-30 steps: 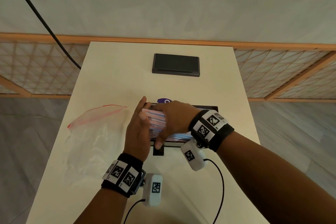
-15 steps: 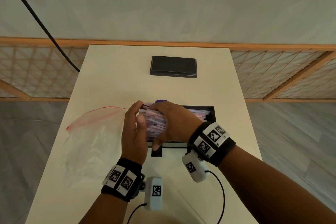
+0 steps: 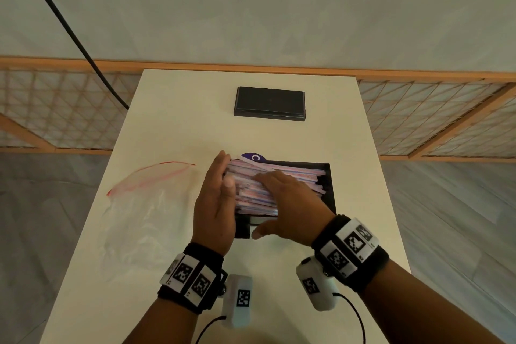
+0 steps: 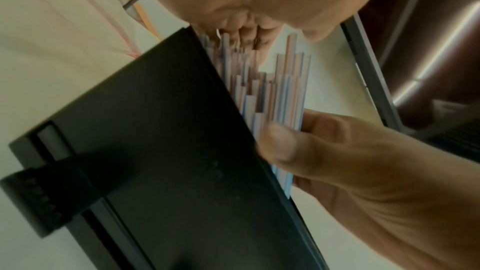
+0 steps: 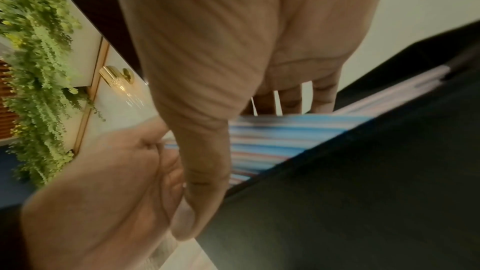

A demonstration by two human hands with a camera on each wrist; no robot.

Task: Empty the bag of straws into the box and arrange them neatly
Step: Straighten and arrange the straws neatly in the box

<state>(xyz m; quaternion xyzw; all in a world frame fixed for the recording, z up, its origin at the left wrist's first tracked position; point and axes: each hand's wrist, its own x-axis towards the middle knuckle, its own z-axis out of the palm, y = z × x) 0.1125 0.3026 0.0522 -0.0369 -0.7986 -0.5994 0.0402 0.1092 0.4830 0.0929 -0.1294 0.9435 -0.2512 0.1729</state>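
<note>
Head view: the straws point(image 3: 268, 190) lie stacked lengthwise in the box point(image 3: 331, 193), their left ends proud of its left wall. The left hand point(image 3: 215, 204), fingers straight, stands edge-on against those ends. The right hand point(image 3: 290, 204) lies flat on top of the stack, thumb spread over the near wall. One empty bag point(image 3: 139, 220) lies left of the box; one lid point(image 3: 269, 103) sits well behind.

Left wrist view: straw ends point(image 4: 272, 89) are uneven, staggered along the box wall point(image 4: 168, 151).

Right wrist view: flat fingers point(image 5: 293, 98) rest on the striped straws point(image 5: 280, 137).

Judgement: the straws are light, thin and slippery, roll easily and crush if squeezed. Handle as a bundle; press the ends, not single straws. They are too many to count.
</note>
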